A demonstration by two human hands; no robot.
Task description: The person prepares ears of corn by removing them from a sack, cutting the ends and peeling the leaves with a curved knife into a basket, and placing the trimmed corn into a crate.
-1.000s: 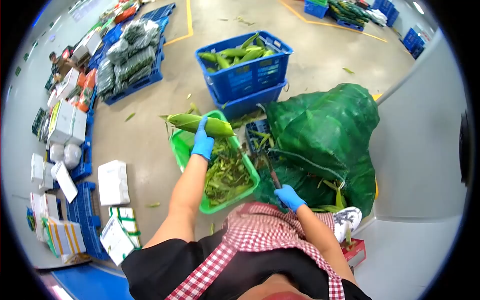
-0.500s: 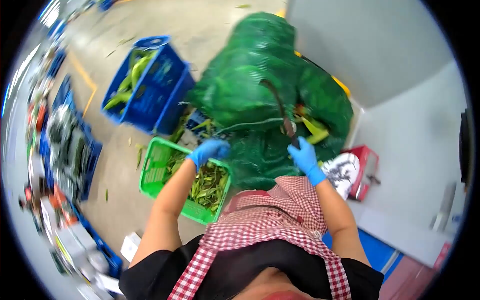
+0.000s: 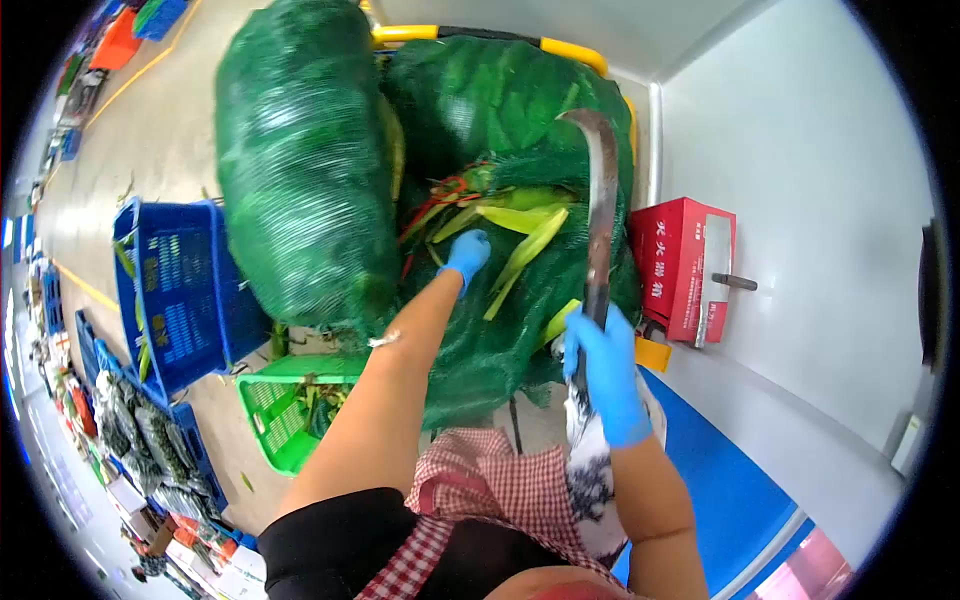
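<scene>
My right hand [image 3: 606,375], in a blue glove, is closed around the dark handle of a sickle [image 3: 602,200]. The worn blade points away from me, its hooked tip bent to the left. My left hand [image 3: 468,256], gloved as well, reaches onto an opened green mesh sack [image 3: 470,350]. Its fingers are curled, and what they hold, if anything, is hidden. Just beyond it lie pale green corn husks [image 3: 530,235] and an ear of corn partly covered by the mesh. Some red strings [image 3: 455,187] are tangled beside them.
A full green mesh sack [image 3: 305,170] lies at the left, another [image 3: 490,95] behind. Blue crates [image 3: 185,290] and a green basket [image 3: 262,410] of husks stand on the left floor. A red box [image 3: 685,270] sits by the right wall. A yellow-and-black rail [image 3: 575,55] borders the back.
My left hand has moved from above the green basket to the husks on the opened sack. The sickle has swung more upright in my right hand. The view has shifted towards the right wall.
</scene>
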